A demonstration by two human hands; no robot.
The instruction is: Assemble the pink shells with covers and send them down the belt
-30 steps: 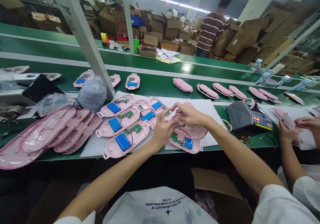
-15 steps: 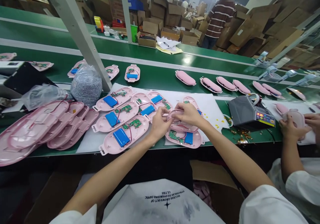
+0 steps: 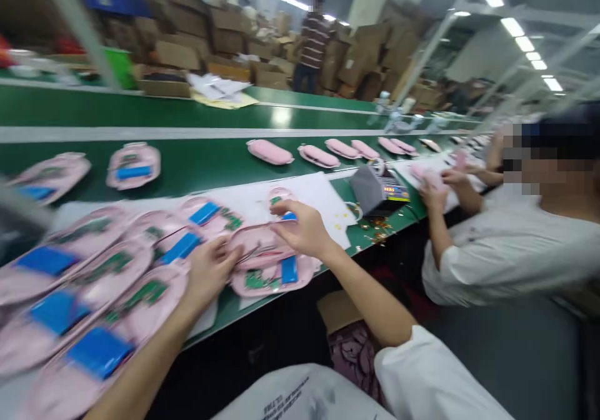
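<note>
A pink oval shell (image 3: 260, 245) with thin wires inside is held at its left end by my left hand (image 3: 213, 267), fingers closed on the rim. My right hand (image 3: 302, 226) is at the shell's right end, thumb and fingers bent around its edge. Beneath it lies another pink shell (image 3: 274, 279) with a green board and a blue battery. To the left, several open pink shells lie close together, with blue batteries (image 3: 99, 351) and green boards (image 3: 147, 292). The view is somewhat blurred.
A grey tape dispenser (image 3: 377, 192) stands on the green bench (image 3: 197, 157), with small orange scraps beside it. Closed pink cases (image 3: 269, 151) line the bench further back. A co-worker (image 3: 515, 232) in white sits at the right. An open box (image 3: 351, 345) is below the bench edge.
The view has swung to the right, bringing the co-worker into sight. My hands have moved slightly apart along the pink shell, which now shows more of its inside.
</note>
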